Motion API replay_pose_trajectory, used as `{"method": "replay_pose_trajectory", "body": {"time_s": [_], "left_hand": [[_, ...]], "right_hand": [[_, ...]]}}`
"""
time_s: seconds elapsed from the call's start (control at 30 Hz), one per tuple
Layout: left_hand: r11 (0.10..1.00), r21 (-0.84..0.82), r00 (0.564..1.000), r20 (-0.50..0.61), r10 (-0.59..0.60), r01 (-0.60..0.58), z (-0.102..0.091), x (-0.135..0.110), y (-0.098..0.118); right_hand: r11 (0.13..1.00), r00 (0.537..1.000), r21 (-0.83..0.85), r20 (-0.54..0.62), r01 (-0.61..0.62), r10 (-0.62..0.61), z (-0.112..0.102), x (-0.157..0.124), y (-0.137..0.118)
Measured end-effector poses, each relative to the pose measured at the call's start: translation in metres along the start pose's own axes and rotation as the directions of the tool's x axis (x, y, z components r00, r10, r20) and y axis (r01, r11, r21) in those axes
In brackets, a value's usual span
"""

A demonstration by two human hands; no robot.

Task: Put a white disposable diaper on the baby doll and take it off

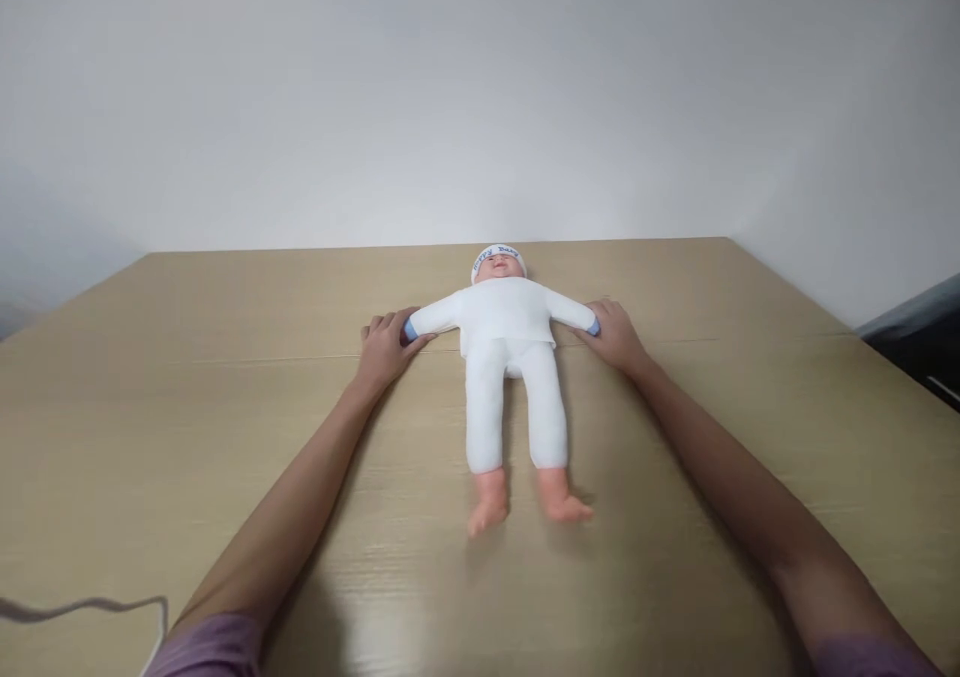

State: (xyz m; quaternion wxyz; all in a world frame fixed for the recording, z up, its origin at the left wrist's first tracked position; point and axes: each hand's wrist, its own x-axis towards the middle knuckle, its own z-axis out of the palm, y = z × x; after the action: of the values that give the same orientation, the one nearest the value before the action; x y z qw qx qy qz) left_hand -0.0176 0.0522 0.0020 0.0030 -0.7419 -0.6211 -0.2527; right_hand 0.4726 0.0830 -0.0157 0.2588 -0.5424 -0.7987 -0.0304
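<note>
A baby doll (506, 312) lies on its back on the wooden table, head away from me and bare feet toward me. It wears a white top, white trousers and a white headband with blue lettering. Both its arms are stretched out sideways. My left hand (388, 345) is closed round the blue-cuffed end of the doll's arm on the left. Round the other blue cuff, on the right, my right hand (613, 334) is closed in the same way. The doll's own hands are hidden in my grip.
The light wooden table (225, 407) reaches back to a pale wall (480, 97). A pale cable (82, 605) crosses the near left corner. Beyond the table's right edge stands a dark object (919, 342), which I cannot make out.
</note>
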Motion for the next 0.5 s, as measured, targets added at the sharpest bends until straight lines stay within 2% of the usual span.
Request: {"method": "replay_pose_trajectory", "body": {"time_s": [0.17, 0.3, 0.4, 0.5], "left_hand": [[0.996, 0.014, 0.992, -0.088, -0.092, 0.094, -0.01, -0.025, 0.016], [0.982, -0.006, 0.971, -0.15, -0.187, 0.188, -0.025, -0.065, 0.053], [0.974, -0.124, 0.973, -0.114, -0.203, 0.188, -0.044, -0.113, 0.1], [0.952, -0.285, 0.981, -0.115, -0.154, 0.116, -0.066, -0.189, 0.154]], "right_hand": [[0.999, 0.997, 0.047, -0.082, 0.005, -0.001, -0.007, -0.017, -0.012], [0.998, 0.987, 0.063, -0.152, -0.031, 0.041, -0.022, -0.053, -0.038], [0.994, 0.986, 0.111, -0.163, -0.022, 0.04, -0.046, -0.094, -0.074], [0.984, 0.983, 0.175, -0.182, 0.022, 0.011, -0.083, -0.153, -0.119]]}}
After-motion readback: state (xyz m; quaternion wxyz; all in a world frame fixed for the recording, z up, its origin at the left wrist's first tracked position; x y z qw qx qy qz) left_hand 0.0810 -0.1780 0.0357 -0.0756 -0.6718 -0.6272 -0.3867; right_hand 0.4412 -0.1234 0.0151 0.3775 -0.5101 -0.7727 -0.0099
